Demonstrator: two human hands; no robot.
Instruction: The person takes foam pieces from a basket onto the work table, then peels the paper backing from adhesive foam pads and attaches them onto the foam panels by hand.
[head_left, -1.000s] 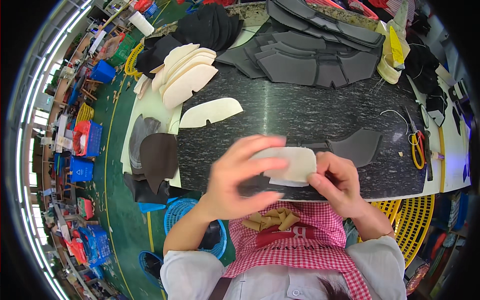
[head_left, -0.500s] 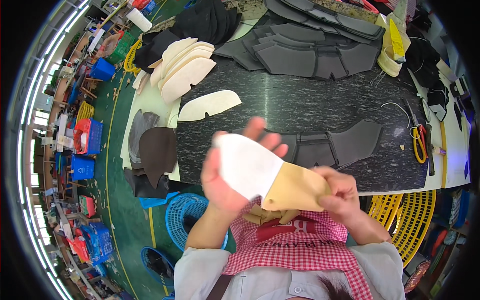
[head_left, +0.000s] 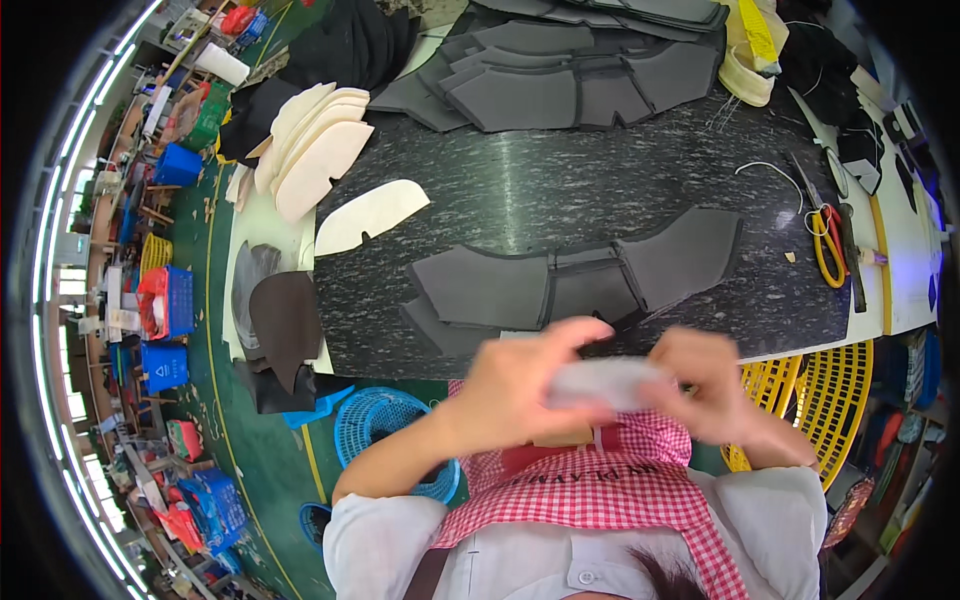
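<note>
In front of my apron (head_left: 590, 490), my left hand (head_left: 515, 392) and my right hand (head_left: 703, 385) both grip a white-and-tan flat piece (head_left: 605, 380). Its pale side shows as a blurred, curled strip between my fingers; a bit of tan (head_left: 563, 437) shows below my left hand, though I cannot tell if it belongs to the same piece. Just beyond my hands lies a dark grey panel with seams and bound edges (head_left: 585, 285), over another grey panel that mostly hides beneath it. A single cream cut piece (head_left: 372, 215) with a notch rests on the table farther left.
Fanned cream pieces (head_left: 318, 165) and black pieces (head_left: 350, 50) lie at the far left, grey panels (head_left: 520, 95) at the back. Yellow-handled scissors (head_left: 827, 248) lie at the right. A blue basket (head_left: 375, 425) and a yellow basket (head_left: 830, 405) stand below the table edge.
Both hands have turned the white-and-tan piece over and drawn it closer to my body; its broad faces no longer show. The view has shifted, uncovering more of the near grey panel.
</note>
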